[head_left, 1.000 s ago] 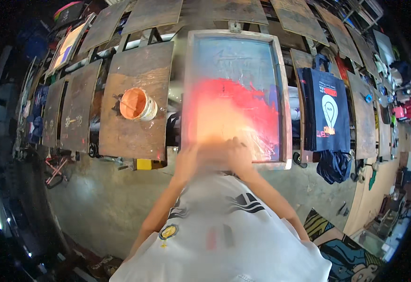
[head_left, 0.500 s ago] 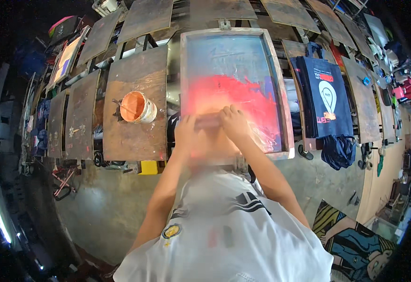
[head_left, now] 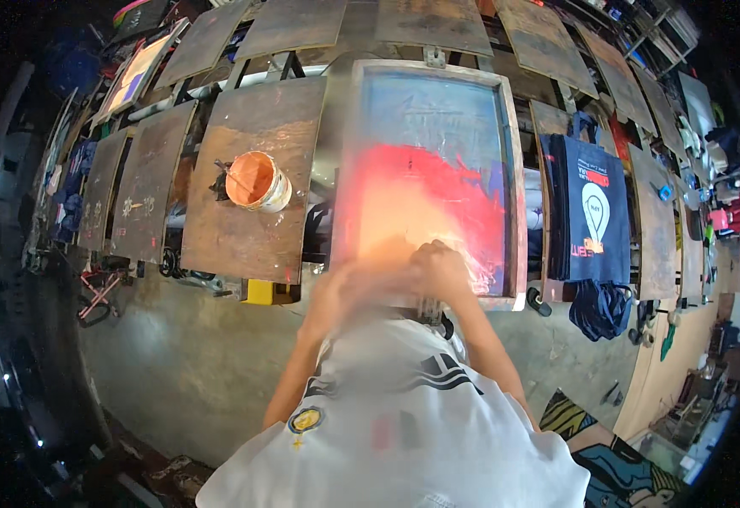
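Observation:
A wooden-framed printing screen (head_left: 425, 106) lies in front of me, its mesh smeared with red, orange and blue ink. At its near end my right hand (head_left: 442, 275) is closed around a squeegee (head_left: 387, 278), a bar partly hidden by blur. My left hand (head_left: 332, 296) grips the bar's other end at the screen's lower left, its fingers softened by blur. A bucket of orange ink (head_left: 255, 180), with a stick in it, stands on the board (head_left: 260, 110) left of the screen.
Dark blue printed bags (head_left: 590, 212) lie on a board to the right, one bundle hanging over its edge. Further boards (head_left: 145, 186) line both sides and the back. A yellow item (head_left: 264, 292) is under the left board. A painted panel (head_left: 607, 457) is at lower right on the concrete floor (head_left: 175, 356).
My hands and the squeegee went up the screen half a second ago and are now back down at its near end. The view has shifted slightly.

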Motion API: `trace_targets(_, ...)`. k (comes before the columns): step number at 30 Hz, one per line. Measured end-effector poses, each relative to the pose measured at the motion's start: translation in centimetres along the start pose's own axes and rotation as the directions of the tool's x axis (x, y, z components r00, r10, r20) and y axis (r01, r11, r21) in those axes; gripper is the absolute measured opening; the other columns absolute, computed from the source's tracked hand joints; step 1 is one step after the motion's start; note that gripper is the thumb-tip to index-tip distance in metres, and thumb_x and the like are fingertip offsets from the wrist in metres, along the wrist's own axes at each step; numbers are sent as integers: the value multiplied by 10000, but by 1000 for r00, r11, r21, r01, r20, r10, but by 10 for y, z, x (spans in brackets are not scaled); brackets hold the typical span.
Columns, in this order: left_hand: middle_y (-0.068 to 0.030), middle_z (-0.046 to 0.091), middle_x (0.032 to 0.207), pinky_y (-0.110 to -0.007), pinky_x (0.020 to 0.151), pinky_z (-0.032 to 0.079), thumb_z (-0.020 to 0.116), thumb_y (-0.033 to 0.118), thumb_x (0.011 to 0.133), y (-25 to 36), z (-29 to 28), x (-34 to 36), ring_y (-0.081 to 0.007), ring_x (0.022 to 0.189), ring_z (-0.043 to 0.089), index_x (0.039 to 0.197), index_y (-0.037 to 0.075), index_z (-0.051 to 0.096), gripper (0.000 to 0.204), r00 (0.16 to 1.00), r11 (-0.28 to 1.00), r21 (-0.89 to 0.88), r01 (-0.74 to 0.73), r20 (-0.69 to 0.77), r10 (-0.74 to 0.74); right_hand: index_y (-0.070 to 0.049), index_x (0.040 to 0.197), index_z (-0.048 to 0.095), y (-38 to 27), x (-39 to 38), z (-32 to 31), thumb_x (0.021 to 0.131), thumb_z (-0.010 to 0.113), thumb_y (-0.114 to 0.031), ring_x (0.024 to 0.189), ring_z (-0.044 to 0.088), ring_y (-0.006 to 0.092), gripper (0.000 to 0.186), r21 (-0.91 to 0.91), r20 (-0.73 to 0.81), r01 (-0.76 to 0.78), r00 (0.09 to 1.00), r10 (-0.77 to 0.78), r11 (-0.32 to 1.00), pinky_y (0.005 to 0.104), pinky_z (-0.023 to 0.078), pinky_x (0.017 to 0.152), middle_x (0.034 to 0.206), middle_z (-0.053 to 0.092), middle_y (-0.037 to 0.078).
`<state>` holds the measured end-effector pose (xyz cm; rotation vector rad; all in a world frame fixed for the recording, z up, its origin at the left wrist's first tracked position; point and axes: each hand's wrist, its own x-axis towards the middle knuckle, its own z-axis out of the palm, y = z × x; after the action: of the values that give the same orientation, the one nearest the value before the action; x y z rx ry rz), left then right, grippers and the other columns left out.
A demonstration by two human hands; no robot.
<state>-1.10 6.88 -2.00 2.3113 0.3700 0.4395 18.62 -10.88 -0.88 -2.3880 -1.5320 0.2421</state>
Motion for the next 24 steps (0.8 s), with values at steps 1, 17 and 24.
trace_targets(1,-134,644,956,-366,760,511,714,82,810,4,-8,9,-280,876,645,1165,41,623,369,994,992,-89,86,-61,-91,-82,793,686,6,3,-1,645,750,-216,901,645,280,210,83,-61,-46,997,51,996,400,551,726,874,672,86)
trace_targets(17,-110,642,820,-329,745,498,711,287,887,-127,56,28,-239,758,614,972,1,627,310,880,904,-332,271,-295,-372,30,1126,544,10,47,41,700,844,-420,890,673,414,688,222,-149,-673,691,707,705,487,536,756,960,678,250)
trace_targets(24,-70,677,900,-289,772,493,709,326,899,-135,43,14,-140,820,612,1065,-9,657,378,835,596,-651,470,108,-540,19,1097,515,-33,74,32,735,815,-374,902,673,416,613,100,-121,-696,700,703,711,489,543,762,961,677,246)
